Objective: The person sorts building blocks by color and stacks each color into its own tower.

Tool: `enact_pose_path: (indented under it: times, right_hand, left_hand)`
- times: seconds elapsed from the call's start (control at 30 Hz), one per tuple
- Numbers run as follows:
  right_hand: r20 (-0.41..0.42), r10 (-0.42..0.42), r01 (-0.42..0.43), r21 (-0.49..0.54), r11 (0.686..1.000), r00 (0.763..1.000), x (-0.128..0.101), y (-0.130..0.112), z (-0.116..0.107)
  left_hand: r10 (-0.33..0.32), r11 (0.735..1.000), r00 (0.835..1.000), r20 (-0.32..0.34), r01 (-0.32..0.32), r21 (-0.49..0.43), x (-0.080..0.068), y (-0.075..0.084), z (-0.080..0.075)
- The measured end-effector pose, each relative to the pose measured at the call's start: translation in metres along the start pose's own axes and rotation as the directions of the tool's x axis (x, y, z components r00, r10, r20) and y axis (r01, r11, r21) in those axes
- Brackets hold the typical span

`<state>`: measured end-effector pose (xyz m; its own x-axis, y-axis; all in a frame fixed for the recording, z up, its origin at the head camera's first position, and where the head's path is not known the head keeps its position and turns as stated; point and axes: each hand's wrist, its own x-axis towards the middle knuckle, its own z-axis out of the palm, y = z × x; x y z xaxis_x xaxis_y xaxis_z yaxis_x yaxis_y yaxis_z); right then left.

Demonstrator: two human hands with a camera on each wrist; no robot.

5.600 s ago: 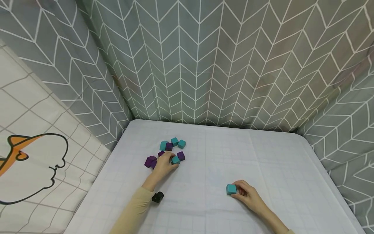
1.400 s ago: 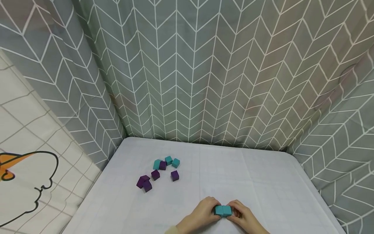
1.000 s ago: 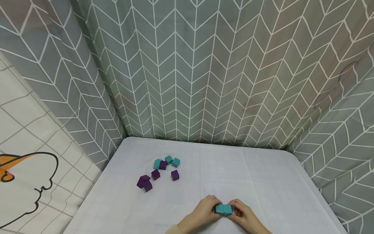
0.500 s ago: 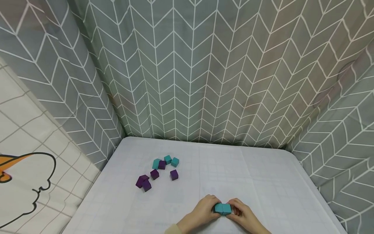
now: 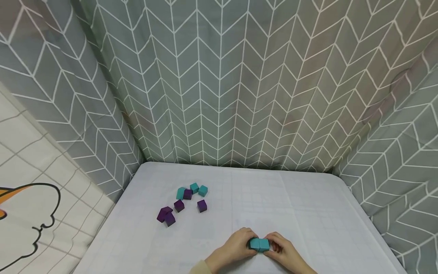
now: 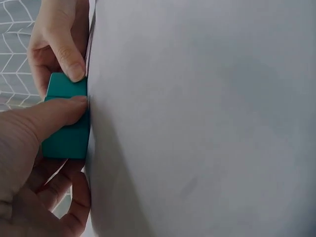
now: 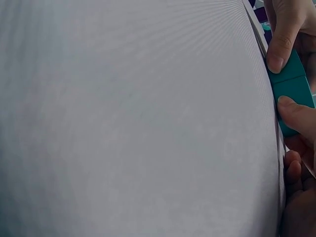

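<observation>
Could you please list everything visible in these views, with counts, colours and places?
teal blocks between the hands: 2, teal, side by side and touching, near edge of the table.
loose teal blocks: 3, teal, far left cluster.
purple blocks: 5, purple, left part of the table, one among the teal ones.
table: 1, white gridded cover.
curtain: grey with white chevrons, behind and at the sides.
left hand: grips the left teal block.
right hand: grips the right teal block.
</observation>
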<state>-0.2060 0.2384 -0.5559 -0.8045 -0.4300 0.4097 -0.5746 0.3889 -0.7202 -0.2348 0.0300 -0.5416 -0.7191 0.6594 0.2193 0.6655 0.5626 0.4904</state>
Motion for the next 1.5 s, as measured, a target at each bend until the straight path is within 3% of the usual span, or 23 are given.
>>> enact_pose_path:
  times: [0.3,0.4,0.5,0.6,0.73,0.9,1.03,1.13,1.23,1.33,1.4,1.5]
  right_hand:
    - [0.006,0.057,-0.057,-0.026,0.998,0.998,-0.002,0.006,0.003]
    - [0.005,0.065,-0.064,-0.037,0.997,0.998,-0.002,0.007,0.002]
    - [0.011,0.054,-0.054,-0.037,0.998,0.998,-0.001,0.007,0.002]
    - [0.007,0.018,-0.018,-0.016,1.0,1.0,0.002,0.008,0.001]
    - [-0.012,-0.014,0.014,0.001,1.0,1.0,0.005,0.009,0.001]
    - [-0.008,0.025,-0.025,-0.017,1.0,1.0,0.004,0.008,0.0]
    - [-0.001,0.054,-0.054,-0.029,0.998,0.999,0.002,0.007,-0.001]
    - [0.001,0.057,-0.057,-0.029,0.998,0.998,0.001,0.007,-0.002]
    - [0.006,0.061,-0.061,-0.025,0.998,0.998,0.0,0.006,-0.002]
    - [0.02,0.08,-0.08,-0.017,0.997,0.997,-0.001,0.003,-0.003]
    - [0.033,0.099,-0.099,-0.001,0.995,0.995,-0.001,0.0,-0.003]
    - [0.042,0.114,-0.115,0.02,0.993,0.993,-0.002,-0.002,-0.003]
  left_hand:
    - [0.015,1.0,0.989,0.144,-0.015,-0.004,0.003,-0.007,-0.009]
    - [0.011,1.0,0.981,0.193,-0.014,0.018,0.006,-0.007,-0.021]
    - [0.017,1.0,0.981,0.192,-0.016,-0.005,0.009,-0.003,-0.041]
    - [0.042,0.999,0.988,0.148,-0.036,-0.039,0.013,0.003,-0.066]
    - [0.086,0.996,0.993,0.076,-0.086,-0.004,0.019,0.012,-0.098]
    - [0.102,0.993,0.995,-0.004,-0.102,0.051,0.024,0.016,-0.131]
    - [0.093,0.993,0.991,-0.099,-0.085,0.08,0.028,0.005,-0.153]
    - [0.05,0.996,0.983,-0.175,-0.036,0.084,0.029,-0.014,-0.166]
    - [-0.018,0.997,0.97,-0.242,0.037,0.073,0.027,-0.039,-0.176]
    - [-0.109,0.99,0.945,-0.31,0.132,0.054,0.019,-0.068,-0.181]
    - [-0.179,0.979,0.914,-0.364,0.204,0.031,0.009,-0.087,-0.182]
    - [-0.279,0.951,0.847,-0.453,0.308,-0.01,-0.008,-0.117,-0.181]
